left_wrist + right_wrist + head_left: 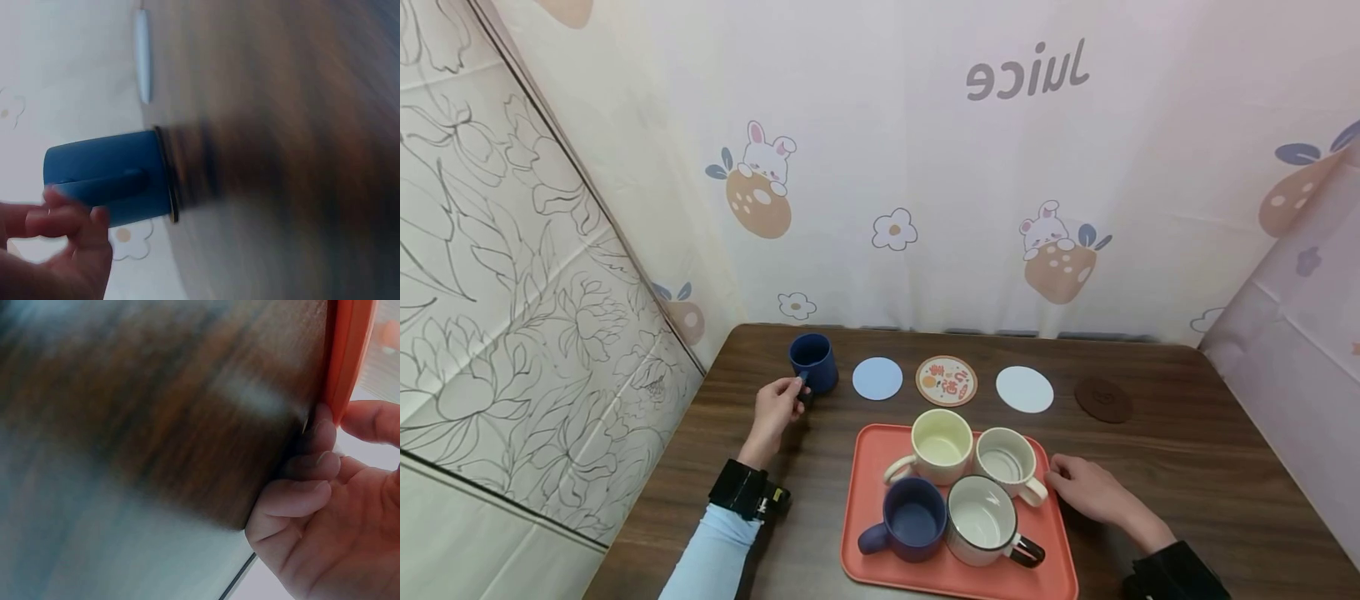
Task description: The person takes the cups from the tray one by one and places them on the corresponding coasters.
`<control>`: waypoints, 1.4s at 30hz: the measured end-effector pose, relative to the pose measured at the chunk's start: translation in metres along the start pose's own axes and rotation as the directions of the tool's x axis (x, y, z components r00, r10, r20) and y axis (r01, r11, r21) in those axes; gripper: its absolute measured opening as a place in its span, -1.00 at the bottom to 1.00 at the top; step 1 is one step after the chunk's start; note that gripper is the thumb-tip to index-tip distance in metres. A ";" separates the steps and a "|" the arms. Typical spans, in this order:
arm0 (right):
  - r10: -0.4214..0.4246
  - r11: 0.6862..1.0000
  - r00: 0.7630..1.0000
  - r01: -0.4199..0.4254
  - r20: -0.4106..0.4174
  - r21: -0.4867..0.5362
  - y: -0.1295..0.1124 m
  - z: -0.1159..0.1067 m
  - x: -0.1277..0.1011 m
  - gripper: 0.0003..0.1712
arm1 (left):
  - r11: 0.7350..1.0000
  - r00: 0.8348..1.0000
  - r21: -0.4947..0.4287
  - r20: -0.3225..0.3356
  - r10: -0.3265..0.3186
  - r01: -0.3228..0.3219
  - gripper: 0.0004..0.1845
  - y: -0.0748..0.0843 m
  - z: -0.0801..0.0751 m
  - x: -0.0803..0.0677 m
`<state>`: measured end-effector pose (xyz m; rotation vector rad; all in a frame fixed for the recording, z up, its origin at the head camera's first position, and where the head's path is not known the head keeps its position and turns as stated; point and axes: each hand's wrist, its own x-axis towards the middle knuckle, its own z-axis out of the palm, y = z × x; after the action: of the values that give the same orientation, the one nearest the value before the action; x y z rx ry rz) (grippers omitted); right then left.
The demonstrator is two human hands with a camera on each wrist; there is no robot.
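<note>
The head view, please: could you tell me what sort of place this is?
Probably a staged tabletop booth rather than a real kitchen: a wooden table closed in by printed fabric backdrops, with a row of coasters and an orange tray of mugs.

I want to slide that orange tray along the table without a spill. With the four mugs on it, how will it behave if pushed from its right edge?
The tray probably slides as one stiff piece; it looks rigid with a low rim. Four mugs likely make it fairly heavy. They stand packed together and may clink or shift. The right hand touches its right edge.
</note>
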<state>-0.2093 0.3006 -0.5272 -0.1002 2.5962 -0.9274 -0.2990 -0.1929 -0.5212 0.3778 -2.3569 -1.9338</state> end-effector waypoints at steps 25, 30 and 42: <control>0.020 1.000 1.000 -0.020 -0.015 0.019 -0.001 0.000 -0.001 -0.80 | 0.882 0.763 0.265 0.629 0.148 -0.390 -0.75 0.017 0.073 -0.100; 0.018 1.000 1.000 -0.018 -0.016 0.010 -0.002 0.001 -0.001 -0.79 | 0.903 0.740 0.233 0.660 0.125 -0.361 -0.78 0.013 0.081 -0.103; 0.023 1.000 1.000 -0.023 -0.008 0.014 -0.002 0.001 -0.001 -0.78 | 0.914 0.748 0.221 0.653 0.120 -0.340 -0.81 0.011 0.086 -0.104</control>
<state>-0.2080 0.2988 -0.5267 -0.0625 2.5925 -0.9390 -0.2183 -0.0846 -0.5181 -0.6551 -2.9439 -1.7200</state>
